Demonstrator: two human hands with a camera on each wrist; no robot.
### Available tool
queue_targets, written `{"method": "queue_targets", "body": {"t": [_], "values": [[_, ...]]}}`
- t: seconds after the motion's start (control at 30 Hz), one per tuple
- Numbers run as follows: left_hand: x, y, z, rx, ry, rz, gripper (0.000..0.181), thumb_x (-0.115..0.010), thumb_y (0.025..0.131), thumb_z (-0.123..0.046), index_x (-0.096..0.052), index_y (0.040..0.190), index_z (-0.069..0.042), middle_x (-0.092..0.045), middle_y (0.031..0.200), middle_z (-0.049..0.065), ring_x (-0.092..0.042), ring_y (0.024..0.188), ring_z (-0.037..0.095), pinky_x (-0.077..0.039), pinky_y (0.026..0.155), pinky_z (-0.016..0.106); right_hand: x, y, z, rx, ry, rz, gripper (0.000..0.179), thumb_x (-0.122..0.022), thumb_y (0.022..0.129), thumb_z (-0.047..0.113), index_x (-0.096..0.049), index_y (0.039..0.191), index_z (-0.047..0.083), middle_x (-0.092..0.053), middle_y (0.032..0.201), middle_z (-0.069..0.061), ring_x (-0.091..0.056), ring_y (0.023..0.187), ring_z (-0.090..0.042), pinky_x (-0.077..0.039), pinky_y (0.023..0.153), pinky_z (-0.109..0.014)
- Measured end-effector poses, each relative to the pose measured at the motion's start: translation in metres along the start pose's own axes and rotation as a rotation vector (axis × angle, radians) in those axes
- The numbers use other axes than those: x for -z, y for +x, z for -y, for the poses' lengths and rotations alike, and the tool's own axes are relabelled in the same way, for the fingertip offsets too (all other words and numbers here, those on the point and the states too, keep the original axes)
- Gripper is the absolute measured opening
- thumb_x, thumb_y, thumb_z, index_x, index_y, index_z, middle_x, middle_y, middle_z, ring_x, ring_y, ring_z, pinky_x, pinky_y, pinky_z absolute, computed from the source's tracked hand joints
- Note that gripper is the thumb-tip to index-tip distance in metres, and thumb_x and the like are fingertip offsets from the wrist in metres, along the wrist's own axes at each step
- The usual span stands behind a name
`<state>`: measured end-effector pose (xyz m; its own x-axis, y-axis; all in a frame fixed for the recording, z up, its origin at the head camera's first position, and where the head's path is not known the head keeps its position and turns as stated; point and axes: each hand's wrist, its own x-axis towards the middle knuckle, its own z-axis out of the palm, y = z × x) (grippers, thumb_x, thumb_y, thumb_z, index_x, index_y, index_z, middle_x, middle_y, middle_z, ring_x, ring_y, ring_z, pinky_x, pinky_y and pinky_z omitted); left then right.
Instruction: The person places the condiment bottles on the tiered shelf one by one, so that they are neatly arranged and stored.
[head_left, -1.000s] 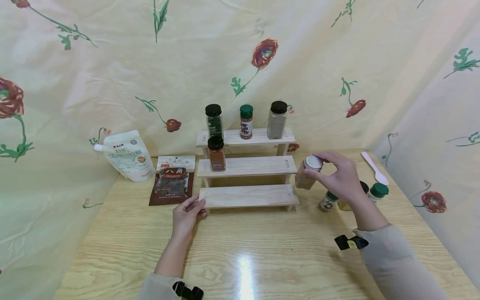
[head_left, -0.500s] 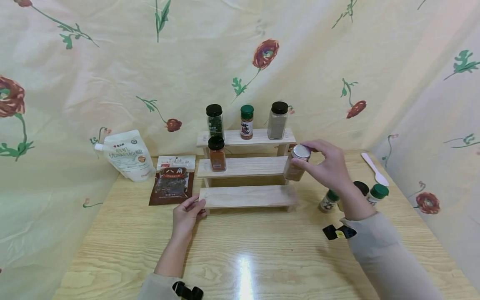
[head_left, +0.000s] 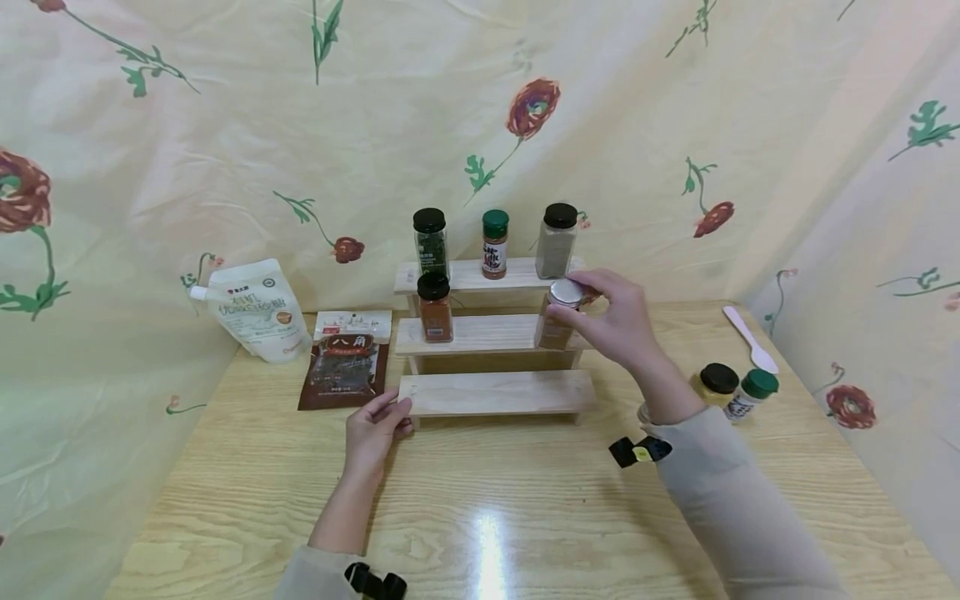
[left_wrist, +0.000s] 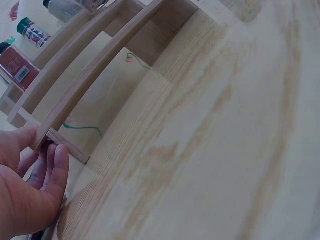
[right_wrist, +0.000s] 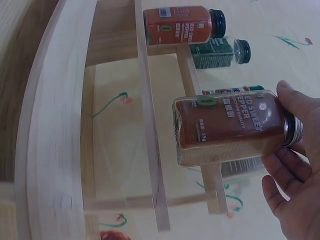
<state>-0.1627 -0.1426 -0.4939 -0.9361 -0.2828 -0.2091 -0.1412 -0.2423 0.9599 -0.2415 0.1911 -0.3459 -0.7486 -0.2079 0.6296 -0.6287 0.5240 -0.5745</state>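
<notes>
My right hand (head_left: 618, 321) grips a spice jar (head_left: 556, 327) by its silver lid, thumb on one side and fingers on the other. The jar is over the right end of the middle step of the wooden rack (head_left: 495, 393); whether it touches the wood I cannot tell. In the right wrist view its label on the jar (right_wrist: 230, 127) reads "Red Sweet Pepper". My left hand (head_left: 375, 429) pinches the left end of the lowest step, with the thumb and curled fingers at the board's edge in the left wrist view. A black-capped red pepper jar (head_left: 436, 308) stands on the middle step's left.
On the top step stand a dark green jar (head_left: 431, 242), a green-capped bottle (head_left: 494, 246) and a grey jar (head_left: 556, 242). A white pouch (head_left: 258, 312) and star anise bag (head_left: 345, 362) lie left. Right are a black-capped jar (head_left: 717, 382), green-capped bottle (head_left: 753, 393) and spoon (head_left: 752, 340).
My right hand has carried the silver-lidded spice jar leftward from beside the rack to over the middle step's right end. The left hand has stayed at the lowest step.
</notes>
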Motion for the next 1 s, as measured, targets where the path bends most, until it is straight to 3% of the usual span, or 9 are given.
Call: {"method": "queue_targets", "body": {"t": [0.2, 0.5, 0.73, 1.0], "values": [[0.0, 0.0, -0.001, 0.004, -0.005, 0.002, 0.042, -0.073, 0.093, -0.003, -0.061, 0.132, 0.008, -0.071, 0.083, 0.0, -0.069, 0.068, 0.011, -0.064, 0.066, 0.023, -0.013, 0.008, 0.003, -0.038, -0.005, 0.036, 0.045, -0.09, 0.079, 0.015, -0.071, 0.117, -0.001, -0.069, 0.104, -0.012, -0.058, 0.087, -0.026, -0.051, 0.071, -0.04], [0.0, 0.0, -0.001, 0.006, -0.006, -0.001, 0.042, -0.073, 0.093, -0.003, -0.061, 0.131, 0.008, -0.071, 0.083, 0.0, -0.069, 0.067, 0.011, -0.064, 0.065, 0.023, -0.032, 0.019, 0.011, -0.123, -0.015, 0.113, 0.052, -0.088, 0.082, 0.026, -0.068, 0.124, 0.001, -0.067, 0.114, -0.012, -0.057, 0.098, -0.026, -0.051, 0.08, -0.036], [0.0, -0.001, -0.001, 0.001, -0.008, -0.005, 0.04, -0.072, 0.094, -0.002, -0.062, 0.13, 0.009, -0.071, 0.083, 0.001, -0.069, 0.067, 0.012, -0.065, 0.065, 0.024, -0.047, 0.027, 0.008, -0.133, -0.01, 0.14, 0.049, -0.087, 0.084, 0.025, -0.069, 0.123, 0.001, -0.067, 0.11, -0.013, -0.06, 0.099, -0.031, -0.056, 0.085, -0.047], [-0.001, -0.001, -0.001, 0.005, -0.008, -0.001, 0.041, -0.073, 0.093, -0.003, -0.062, 0.131, 0.007, -0.071, 0.083, 0.0, -0.069, 0.067, 0.012, -0.065, 0.066, 0.025, -0.06, 0.036, 0.009, -0.108, 0.086, 0.173, 0.048, -0.087, 0.083, 0.018, -0.068, 0.124, -0.001, -0.067, 0.114, -0.014, -0.065, 0.096, -0.026, -0.063, 0.082, -0.038]]}}
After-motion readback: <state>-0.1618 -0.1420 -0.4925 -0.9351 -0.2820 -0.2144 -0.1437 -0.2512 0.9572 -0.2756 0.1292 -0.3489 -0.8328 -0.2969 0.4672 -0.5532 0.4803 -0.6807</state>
